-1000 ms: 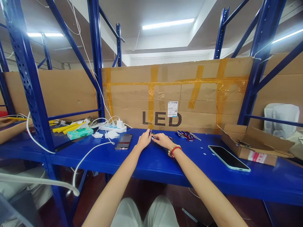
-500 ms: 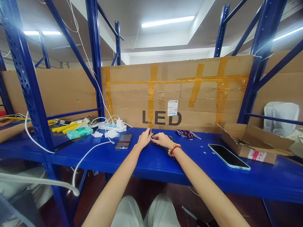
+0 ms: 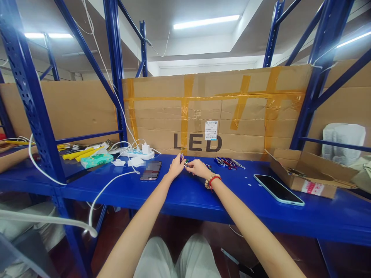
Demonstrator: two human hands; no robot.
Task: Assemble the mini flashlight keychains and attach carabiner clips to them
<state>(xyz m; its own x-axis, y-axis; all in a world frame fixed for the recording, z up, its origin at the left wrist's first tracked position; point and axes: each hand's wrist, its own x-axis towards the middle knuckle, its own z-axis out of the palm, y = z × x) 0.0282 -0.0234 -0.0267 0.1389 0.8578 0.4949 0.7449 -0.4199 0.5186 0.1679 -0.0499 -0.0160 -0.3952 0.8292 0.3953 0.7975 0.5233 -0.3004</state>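
Both my hands meet at the middle of a blue shelf top (image 3: 185, 193), just in front of a taped cardboard sheet printed LED (image 3: 214, 112). My left hand (image 3: 176, 168) is closed on a small purple pen-like item (image 3: 181, 157) that sticks up from its fingers. My right hand (image 3: 198, 168), with a bead bracelet at the wrist, pinches the other end of a thin item between the two hands. A loose pile of small red and blue pen-like pieces (image 3: 228, 163) lies just right of my hands.
A dark phone (image 3: 151, 170) lies left of my hands, a second phone (image 3: 278, 189) to the right. An open cardboard box (image 3: 307, 173) sits far right. A white power strip (image 3: 138, 153), cables, a tissue pack (image 3: 97, 159) and yellow sticks (image 3: 78, 153) lie left. Blue rack posts stand on both sides.
My hands stay together at the same spot with small finger movements. The view has tilted slightly.
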